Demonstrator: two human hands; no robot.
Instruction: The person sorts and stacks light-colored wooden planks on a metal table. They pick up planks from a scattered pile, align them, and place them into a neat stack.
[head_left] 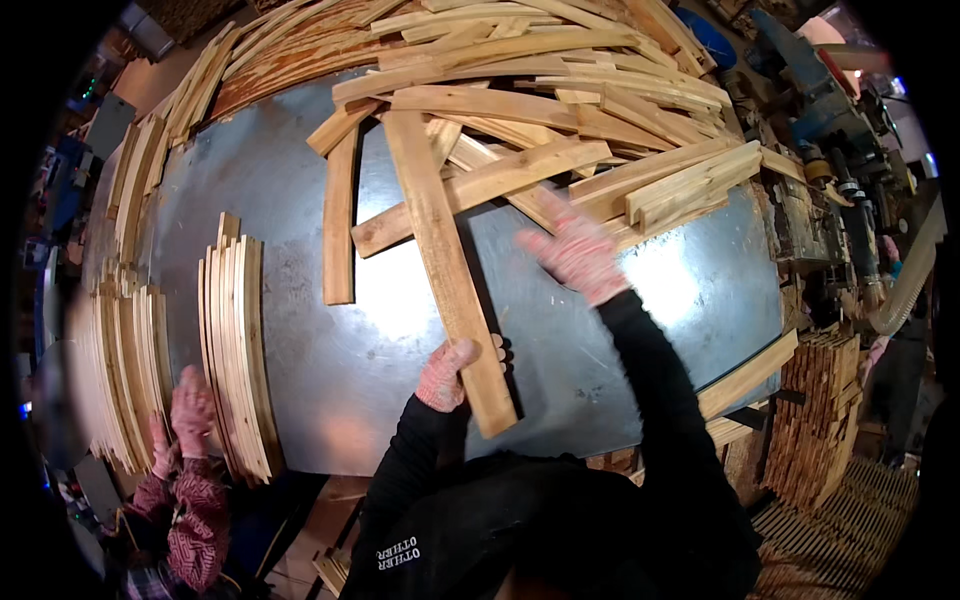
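Note:
My left hand [443, 378], in a pale red-and-white glove, is wrapped round the near end of a long wooden board [440, 240]. The board slants away to the far left, its far end by the heap of loose wooden slats [560, 80]. Over the metal tabletop, my right hand [577, 250], gloved alike and slightly blurred, has its fingers spread and holds nothing. It is just short of a slat [485, 192] that lies crosswise beneath the held board. Left of these, another slat [341, 215] rests on the metal.
A co-worker's gloved hands [185, 415] are at the left, between an upright row of slats [235, 350] and more rows [130, 370]. Machinery [840, 150] stands at the far right. Stacked wood [812, 420] is at the right, beyond the metal tabletop's edge [740, 365].

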